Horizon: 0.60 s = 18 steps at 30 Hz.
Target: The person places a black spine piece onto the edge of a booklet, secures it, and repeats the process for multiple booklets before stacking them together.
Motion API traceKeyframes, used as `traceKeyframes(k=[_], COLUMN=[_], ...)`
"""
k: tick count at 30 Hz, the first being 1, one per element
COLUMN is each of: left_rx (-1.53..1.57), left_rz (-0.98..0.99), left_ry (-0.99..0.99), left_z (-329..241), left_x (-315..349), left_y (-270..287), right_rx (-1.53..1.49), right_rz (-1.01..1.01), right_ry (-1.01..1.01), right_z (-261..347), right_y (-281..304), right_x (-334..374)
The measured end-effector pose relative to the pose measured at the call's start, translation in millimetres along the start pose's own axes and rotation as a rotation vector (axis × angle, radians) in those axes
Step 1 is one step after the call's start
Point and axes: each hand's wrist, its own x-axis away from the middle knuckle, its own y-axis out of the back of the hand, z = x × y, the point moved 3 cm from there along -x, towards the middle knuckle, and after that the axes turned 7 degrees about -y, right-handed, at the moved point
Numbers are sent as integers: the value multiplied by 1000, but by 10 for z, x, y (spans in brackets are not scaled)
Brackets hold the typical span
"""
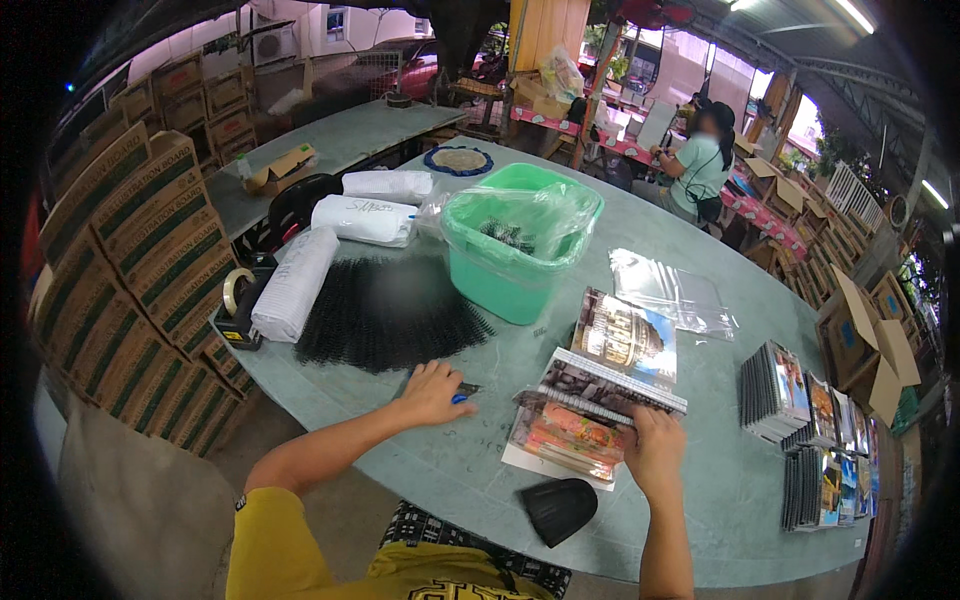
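Observation:
My left hand is low over the table with its fingers bent round a small blue-and-dark tool, whose exact kind I cannot make out. Just beyond it lies a spread of black binding coils. My right hand grips the right end of a spiral-bound notebook with a dark picture cover. Partly under that notebook, toward me, lies a booklet with an orange-red picture. Farther off, touching the stack, is a notebook with a building on its cover. A black rounded object sits nearest me.
A green tub lined with clear plastic holds black coils. White wrapped rolls and a tape dispenser stand left. Clear plastic sleeves lie beyond the notebooks. Notebook stacks stand right; cartons are piled left. Another person sits farther back.

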Motion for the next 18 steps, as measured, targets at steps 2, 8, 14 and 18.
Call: traceKeyframes(k=[2, 8, 14, 18], left_rx=[63, 232, 126, 273], left_rz=[72, -82, -85, -178], left_ry=[-21, -90, -226, -230], left_z=[-36, -273, -453, -259], left_x=[-232, -1219, -1667, -1493], left_y=[6, -248, -684, -710], right_rx=[-71, -740, 3, 175], right_rz=[65, -860, -651, -139], right_ry=[32, -447, -482, -708], right_z=[-125, -1296, -2092, -2257], right_y=[12, 1033, 531, -610], right_x=[47, 534, 989, 1480])
